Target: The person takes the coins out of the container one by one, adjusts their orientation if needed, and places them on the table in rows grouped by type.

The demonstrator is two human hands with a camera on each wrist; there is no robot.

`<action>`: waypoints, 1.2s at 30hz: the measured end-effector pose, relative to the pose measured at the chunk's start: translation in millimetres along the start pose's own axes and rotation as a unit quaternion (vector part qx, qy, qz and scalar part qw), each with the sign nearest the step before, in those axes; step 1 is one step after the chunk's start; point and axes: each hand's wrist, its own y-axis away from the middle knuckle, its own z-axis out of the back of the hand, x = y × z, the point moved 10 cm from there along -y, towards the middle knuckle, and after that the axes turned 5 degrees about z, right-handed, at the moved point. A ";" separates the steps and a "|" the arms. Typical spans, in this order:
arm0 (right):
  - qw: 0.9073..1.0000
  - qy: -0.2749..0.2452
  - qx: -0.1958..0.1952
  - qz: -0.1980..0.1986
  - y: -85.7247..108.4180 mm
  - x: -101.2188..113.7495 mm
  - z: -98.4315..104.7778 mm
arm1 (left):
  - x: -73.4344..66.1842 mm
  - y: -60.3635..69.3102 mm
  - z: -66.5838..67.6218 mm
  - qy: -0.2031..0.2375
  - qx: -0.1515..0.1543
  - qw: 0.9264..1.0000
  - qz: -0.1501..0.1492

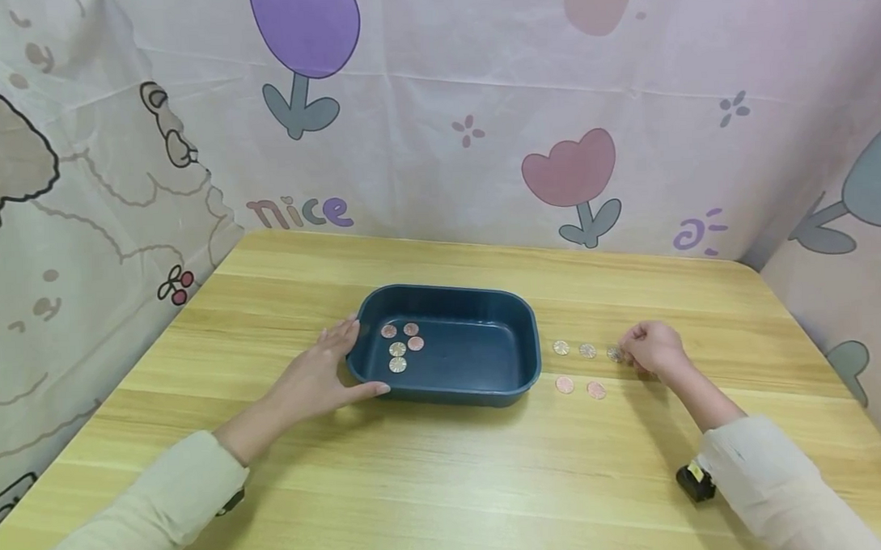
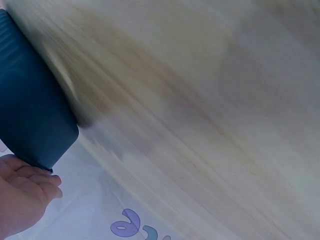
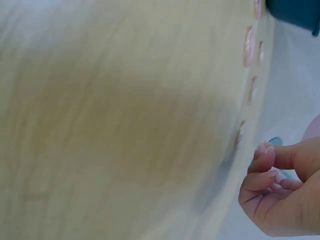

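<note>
A dark blue tray point(image 1: 445, 395) stands mid-table, with several copper and pale coins point(image 1: 397, 364) in its left part. My left hand point(image 1: 309, 381) rests at the tray's left end, thumb on the near rim and fingers along the side; in the left wrist view the hand point(image 2: 25, 192) touches the tray point(image 2: 37, 100) edge. My right hand point(image 1: 654, 350) is low over the table beside a silver coin point(image 1: 614, 354). In the right wrist view, the right hand point(image 3: 285, 187) has curled fingers, thumb and index tips together, near a coin point(image 3: 241, 133). No coin shows between them.
Right of the tray lie two more silver coins point(image 1: 561, 348) and, nearer me, two copper coins point(image 1: 596, 390). Something small is partly hidden beneath the right hand. A printed cloth point(image 1: 437, 170) hangs behind the wooden table point(image 1: 448, 485). A black device point(image 1: 695, 482) is at the right wrist.
</note>
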 end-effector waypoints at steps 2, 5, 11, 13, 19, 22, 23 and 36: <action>0.999 0.013 -0.026 0.030 1.1 12.5 4.1 | -0.7 0.2 0.7 -0.002 -0.001 1.000 -0.001; 0.995 0.022 -0.063 0.077 4.9 34.9 9.4 | -0.7 0.1 0.9 -0.007 -0.001 1.000 -0.001; 0.985 -0.019 -0.103 0.135 13.8 73.0 9.1 | -0.8 -0.9 1.0 -0.020 0.002 1.000 -0.002; 0.983 -0.036 -0.101 0.148 14.9 84.1 4.6 | -0.9 -0.9 0.9 -0.023 0.003 1.000 -0.002; 0.977 -0.078 -0.077 0.184 16.4 117.9 -14.2 | -1.6 -0.4 1.8 -0.034 0.007 0.999 -0.002; 0.972 -0.096 -0.067 0.202 16.4 133.7 -24.7 | -2.5 -0.2 2.8 -0.037 0.008 0.999 -0.003; 0.971 -0.100 -0.063 0.208 16.4 139.0 -28.6 | -2.6 -0.2 3.0 -0.037 0.008 0.999 -0.003; 0.960 -0.115 -0.025 0.252 9.8 189.4 -73.4 | -2.9 -0.5 2.4 -0.036 0.005 0.999 -0.013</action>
